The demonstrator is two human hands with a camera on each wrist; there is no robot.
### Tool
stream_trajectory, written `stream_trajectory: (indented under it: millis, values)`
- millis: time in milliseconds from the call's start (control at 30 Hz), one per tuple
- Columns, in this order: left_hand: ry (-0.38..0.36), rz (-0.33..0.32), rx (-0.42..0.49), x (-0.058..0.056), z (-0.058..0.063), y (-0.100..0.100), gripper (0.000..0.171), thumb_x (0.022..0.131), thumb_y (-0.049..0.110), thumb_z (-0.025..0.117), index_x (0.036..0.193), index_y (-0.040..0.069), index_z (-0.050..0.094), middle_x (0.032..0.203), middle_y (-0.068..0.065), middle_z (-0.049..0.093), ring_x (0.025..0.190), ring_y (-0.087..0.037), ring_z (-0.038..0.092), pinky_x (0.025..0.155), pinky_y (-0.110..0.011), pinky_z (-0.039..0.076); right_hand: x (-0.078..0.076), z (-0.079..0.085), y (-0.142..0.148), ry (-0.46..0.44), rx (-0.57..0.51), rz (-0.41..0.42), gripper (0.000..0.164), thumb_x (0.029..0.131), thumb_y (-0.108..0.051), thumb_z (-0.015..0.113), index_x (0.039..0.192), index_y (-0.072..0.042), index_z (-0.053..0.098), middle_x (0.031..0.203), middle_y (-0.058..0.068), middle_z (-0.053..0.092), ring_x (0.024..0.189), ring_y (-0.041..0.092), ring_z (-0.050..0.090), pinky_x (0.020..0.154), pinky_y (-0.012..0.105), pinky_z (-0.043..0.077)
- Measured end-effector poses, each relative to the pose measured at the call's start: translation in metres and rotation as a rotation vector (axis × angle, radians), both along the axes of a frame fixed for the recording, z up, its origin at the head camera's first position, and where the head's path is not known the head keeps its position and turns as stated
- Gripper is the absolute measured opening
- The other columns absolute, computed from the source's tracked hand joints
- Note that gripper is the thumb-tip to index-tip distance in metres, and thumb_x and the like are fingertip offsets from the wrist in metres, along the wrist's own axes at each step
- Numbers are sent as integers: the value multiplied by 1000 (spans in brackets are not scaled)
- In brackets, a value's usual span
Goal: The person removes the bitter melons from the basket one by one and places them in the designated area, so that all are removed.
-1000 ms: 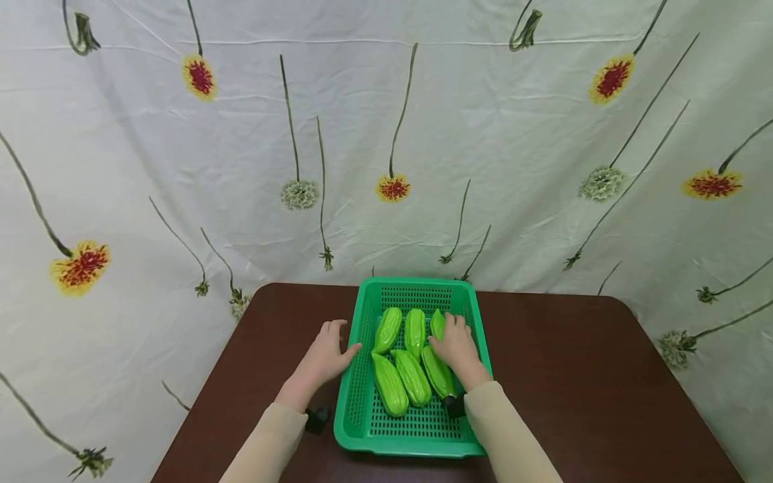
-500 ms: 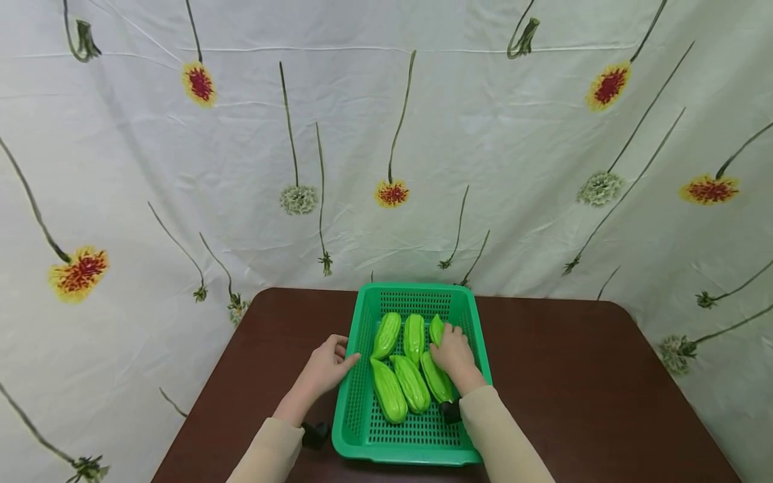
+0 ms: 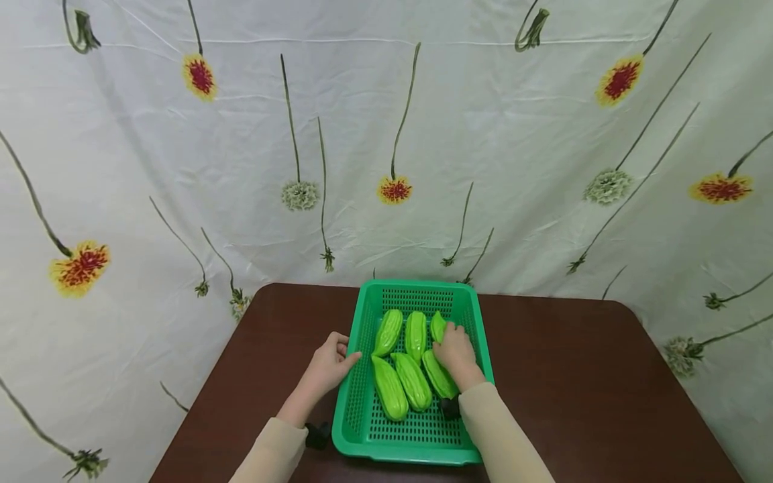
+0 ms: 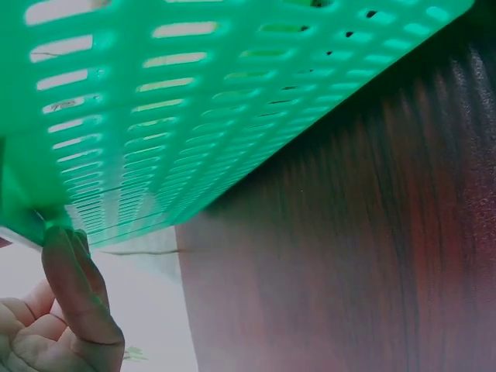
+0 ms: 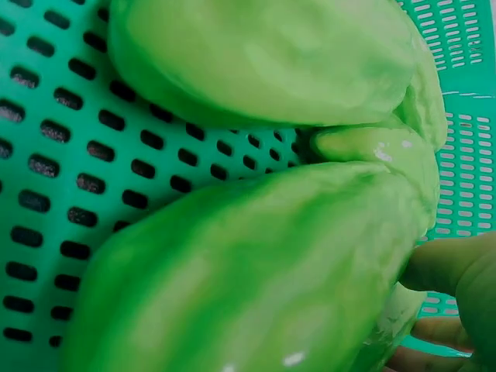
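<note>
Several light-green ridged bitter melons lie in two rows in the green plastic basket (image 3: 417, 456). My left hand (image 3: 329, 365) holds the basket's left rim, thumb on top; in the left wrist view its curled fingers (image 4: 76, 291) are up under the rim. My right hand (image 3: 457, 352) reaches inside on the right and grips the back-right bitter melon (image 3: 438, 327), partly hidden under the fingers. Close up in the right wrist view, the front-right bitter melon (image 5: 248, 271) fills the foreground, with my right thumb and fingers around the bitter melon (image 5: 399, 318) beyond it.
The basket stands on a dark brown wooden table (image 3: 561, 376), near its back edge. Behind hangs a white cloth (image 3: 495, 121) printed with flowers. A small black wrist camera (image 3: 317, 436) sits under the left wrist, another (image 3: 449, 408) over the basket's right side.
My left fingers have curled in and closed on the basket's rim. The right hand has settled slightly nearer on the back-right bitter melon. The basket and melons look nearly unmoved.
</note>
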State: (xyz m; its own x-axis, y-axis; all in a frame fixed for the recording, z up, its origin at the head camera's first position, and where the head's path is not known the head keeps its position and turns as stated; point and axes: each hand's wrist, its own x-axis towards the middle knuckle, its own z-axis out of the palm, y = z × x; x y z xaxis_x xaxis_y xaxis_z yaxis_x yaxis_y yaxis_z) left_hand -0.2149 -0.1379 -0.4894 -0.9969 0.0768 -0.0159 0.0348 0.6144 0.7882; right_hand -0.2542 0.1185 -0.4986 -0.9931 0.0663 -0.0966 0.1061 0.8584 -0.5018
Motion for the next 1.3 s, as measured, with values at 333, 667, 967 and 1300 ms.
stream_trajectory:
  millis: [333,667,967,1300]
  values:
    - [7,26,25,1,-2,2,34,95,15,66,121,-2,52,93,-10,56,76,-16,52,66,-31,45,-5,-3,0,38,11,-28,58,92,-14,70,135,14,44,123,35,52,104,46,60,84,50,54]
    - [9,10,34,3,-3,4,34,95,13,65,122,-2,50,91,-10,54,74,-16,51,65,-31,44,-4,-6,-2,94,-65,-92,59,86,-13,76,131,12,47,118,34,52,108,48,54,86,53,51]
    - [5,14,42,4,-4,3,36,95,13,65,124,-2,50,92,-11,56,75,-16,52,66,-31,45,-3,9,-1,125,-121,-105,61,86,-15,77,135,5,47,127,31,48,115,46,50,86,53,50]
    - [12,15,40,3,-4,4,37,95,13,65,124,-4,50,95,-13,57,77,-17,52,66,-32,45,-1,44,9,194,-151,-106,59,86,-18,73,135,1,47,126,29,47,112,42,48,81,49,49]
